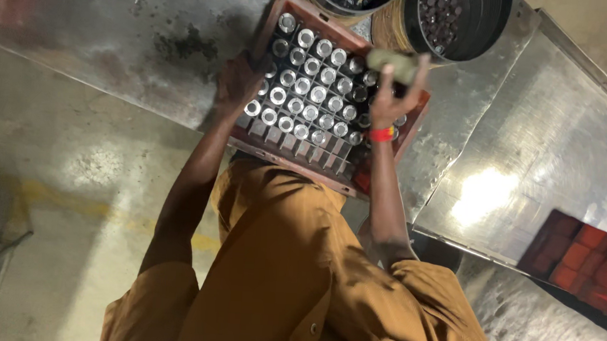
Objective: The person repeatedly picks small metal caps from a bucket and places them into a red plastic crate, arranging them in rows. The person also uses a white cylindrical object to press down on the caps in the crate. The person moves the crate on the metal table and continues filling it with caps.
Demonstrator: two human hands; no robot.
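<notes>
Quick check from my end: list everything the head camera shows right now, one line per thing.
Crate: one, reddish-brown, gridded, on the metal table in front of the person.
Metal cylinders: many, silver, upright in the crate's cells; exact count unclear.
Round tubs: two, black, beyond the crate; the right one holds small dark pieces.
Metal table: one, shiny steel, with glare at right.
Second crate: one, red, lower right, partly cut off.
Floor: grey concrete with a faded yellow line.
Overalls: orange-brown, worn by the person.
Wristband: one, red, right wrist.
Left hand: on the crate's left edge.
Right hand: over the crate, gripping a greenish cylindrical piece.
</notes>
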